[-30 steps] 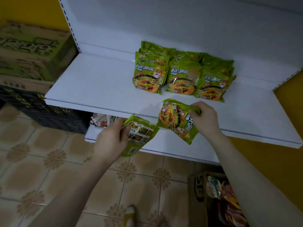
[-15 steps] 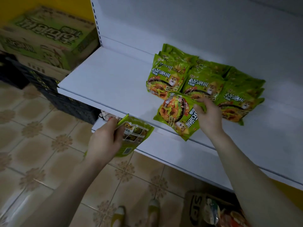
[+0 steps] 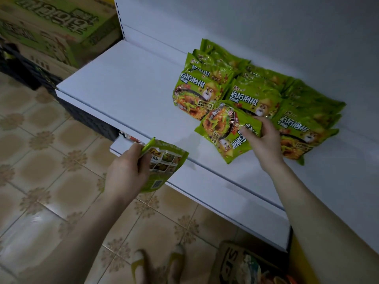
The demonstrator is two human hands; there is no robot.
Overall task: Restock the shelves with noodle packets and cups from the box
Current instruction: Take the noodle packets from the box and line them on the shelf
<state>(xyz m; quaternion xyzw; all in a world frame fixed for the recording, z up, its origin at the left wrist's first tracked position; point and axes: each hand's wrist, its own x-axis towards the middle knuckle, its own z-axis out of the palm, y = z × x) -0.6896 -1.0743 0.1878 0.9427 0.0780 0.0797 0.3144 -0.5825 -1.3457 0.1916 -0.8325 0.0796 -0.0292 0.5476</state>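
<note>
My right hand (image 3: 263, 140) grips a green noodle packet (image 3: 221, 132) by its right end, tilted, over the white shelf (image 3: 127, 89) just in front of the stacked green packets (image 3: 252, 93). My left hand (image 3: 128, 171) holds a second green packet (image 3: 166, 165) back side up, in front of the shelf's front edge and above the floor. The open cardboard box (image 3: 235, 263) with more noodle packs sits on the floor at the bottom right, partly cut off.
A lower shelf (image 3: 205, 187) juts out below, with a packet end (image 3: 128, 137) showing on it. Green printed cartons (image 3: 51, 29) stand on dark crates (image 3: 86, 117) at the left. My feet (image 3: 158, 261) stand on the tiled floor.
My right hand has carried its packet up and back over the shelf toward the stacked packets. The left hand keeps its packet in front of the shelf edge. The view shifted.
</note>
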